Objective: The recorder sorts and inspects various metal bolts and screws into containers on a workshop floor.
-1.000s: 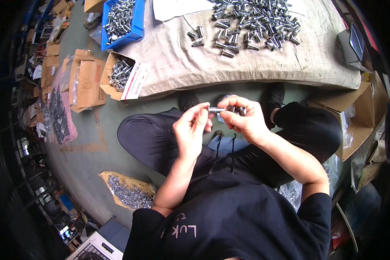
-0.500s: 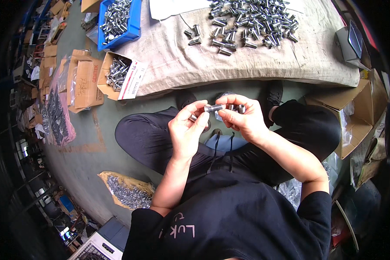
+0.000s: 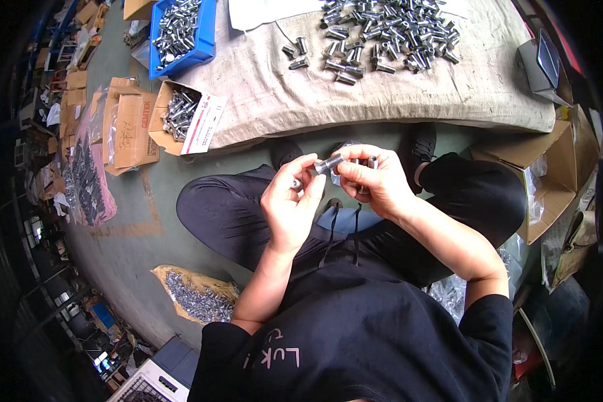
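Above my lap, a shiny metal sleeve with a flared head is held between both hands. My left hand is closed, pinching the flared end with thumb and fingertips. A second metal piece is tucked in its curled fingers. My right hand is also closed, gripping the plain end between thumb and forefinger. Its other fingers hold more metal sleeves, partly hidden. On the cloth-covered table ahead lies a large pile of similar sleeves, with several strays left of it.
A blue bin and a small cardboard box, both holding metal parts, stand at the table's left. Another carton sits farther left. An open carton stands at right. A bag of small parts lies on the floor.
The sleeve between my hands has tilted, its right end now higher. The pieces in my right fingers have shifted, and the piece in my left fingers shows its end more plainly.
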Demonstrator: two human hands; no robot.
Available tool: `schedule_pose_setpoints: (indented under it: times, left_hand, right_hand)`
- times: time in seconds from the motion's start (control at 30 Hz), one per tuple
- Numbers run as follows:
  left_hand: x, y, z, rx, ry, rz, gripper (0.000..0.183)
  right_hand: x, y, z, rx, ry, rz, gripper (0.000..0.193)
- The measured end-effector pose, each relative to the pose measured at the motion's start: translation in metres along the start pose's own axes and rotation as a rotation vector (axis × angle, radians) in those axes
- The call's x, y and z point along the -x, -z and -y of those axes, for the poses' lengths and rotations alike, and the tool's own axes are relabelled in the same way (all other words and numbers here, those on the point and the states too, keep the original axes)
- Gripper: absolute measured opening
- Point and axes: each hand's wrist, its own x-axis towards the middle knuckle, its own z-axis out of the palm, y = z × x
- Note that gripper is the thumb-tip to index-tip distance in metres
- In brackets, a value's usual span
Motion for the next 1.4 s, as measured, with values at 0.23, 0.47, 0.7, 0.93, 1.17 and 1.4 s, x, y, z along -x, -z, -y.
schedule_pose_setpoints:
  times: [0.23, 0.47, 0.7, 0.93, 1.17, 1.4]
  left_hand:
    - [0.0, 0.005, 0.008, 0.215, 0.164, 0.025, 0.021]
    - [0.0, 0.002, 0.002, 0.173, 0.194, 0.018, 0.019]
    - [0.002, 0.001, 0.007, -0.13, -0.108, 0.04, 0.026]
    - [0.003, 0.006, 0.01, 0.008, 0.11, 0.071, 0.024]
    - [0.0, 0.006, 0.006, -0.155, -0.1, 0.103, 0.022]
    - [0.003, 0.004, 0.008, 0.117, 0.03, 0.177, 0.037]
  right_hand:
    - [-0.001, -0.001, -0.001, 0.008, 0.008, 0.012, 0.02]
    - [0.0, -0.002, -0.001, -0.063, 0.008, 0.01, 0.025]
    - [0.001, -0.001, -0.001, -0.05, -0.007, 0.011, 0.025]
    - [0.001, 0.002, -0.004, 0.012, -0.011, 0.029, 0.023]
    - [-0.003, -0.001, -0.003, -0.048, -0.029, 0.0, 0.024]
    - [-0.008, 0.01, 0.001, -0.409, -0.136, 0.186, 0.023]
